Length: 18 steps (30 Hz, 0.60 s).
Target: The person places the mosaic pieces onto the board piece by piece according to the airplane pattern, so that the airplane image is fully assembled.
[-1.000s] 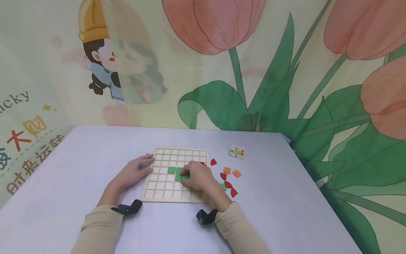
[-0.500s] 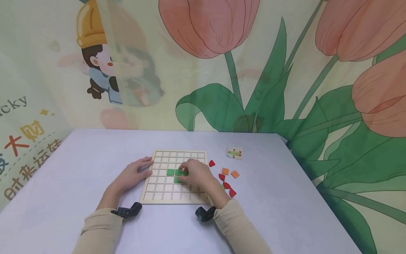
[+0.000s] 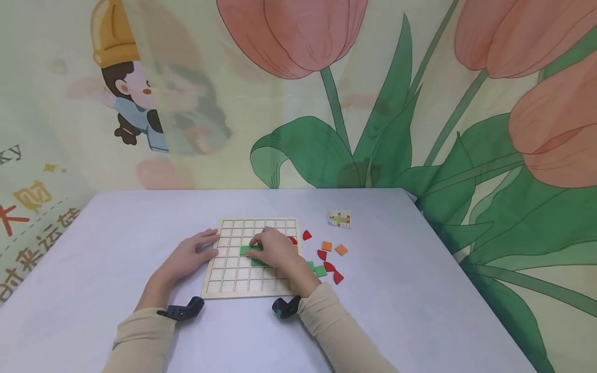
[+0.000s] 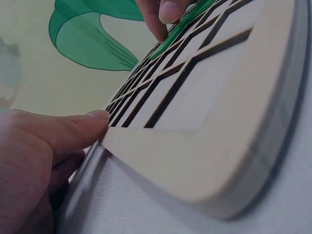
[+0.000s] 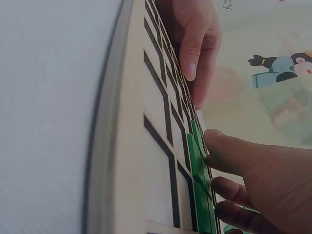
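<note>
Tulip-printed wall covering (image 3: 298, 150) backs a white table (image 3: 396, 321). On it lies a gridded board (image 3: 227, 286); the left hand (image 3: 187, 254), fingers loosely extended, touches its left edge. The right hand (image 3: 275, 248) blocks its middle, bent fingers touching green tiles (image 3: 257, 262), pinch unclear. Right lie a far card (image 3: 339, 219), orange squares (image 3: 327, 246), red wedges (image 3: 338, 277).

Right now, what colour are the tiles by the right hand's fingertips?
The tiles are green, clearest from the right wrist.
</note>
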### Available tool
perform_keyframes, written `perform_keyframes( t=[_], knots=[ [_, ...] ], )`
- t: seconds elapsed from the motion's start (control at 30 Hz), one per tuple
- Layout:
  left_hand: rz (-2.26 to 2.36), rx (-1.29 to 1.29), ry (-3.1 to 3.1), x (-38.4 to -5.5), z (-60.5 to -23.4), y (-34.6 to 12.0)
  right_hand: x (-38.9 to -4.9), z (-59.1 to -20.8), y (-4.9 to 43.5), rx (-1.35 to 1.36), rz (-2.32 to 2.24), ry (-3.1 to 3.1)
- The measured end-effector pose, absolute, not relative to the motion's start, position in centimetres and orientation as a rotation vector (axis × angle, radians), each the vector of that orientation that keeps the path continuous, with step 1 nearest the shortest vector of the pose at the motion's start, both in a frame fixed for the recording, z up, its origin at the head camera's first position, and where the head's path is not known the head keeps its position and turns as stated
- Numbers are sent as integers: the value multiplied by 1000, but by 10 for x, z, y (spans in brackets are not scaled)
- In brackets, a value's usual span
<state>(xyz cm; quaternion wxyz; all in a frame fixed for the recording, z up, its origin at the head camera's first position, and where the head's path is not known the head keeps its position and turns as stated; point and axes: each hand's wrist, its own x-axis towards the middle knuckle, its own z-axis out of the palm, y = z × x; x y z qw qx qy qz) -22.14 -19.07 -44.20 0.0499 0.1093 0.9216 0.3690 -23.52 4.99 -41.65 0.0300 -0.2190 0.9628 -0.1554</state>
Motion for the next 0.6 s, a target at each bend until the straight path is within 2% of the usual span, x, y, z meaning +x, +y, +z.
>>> perform_keyframes(
  t=[0.6],
  knots=[
    [1123,276,2801,-223,-441,-189,-234,-422,46,-644,-507,3031]
  ],
)
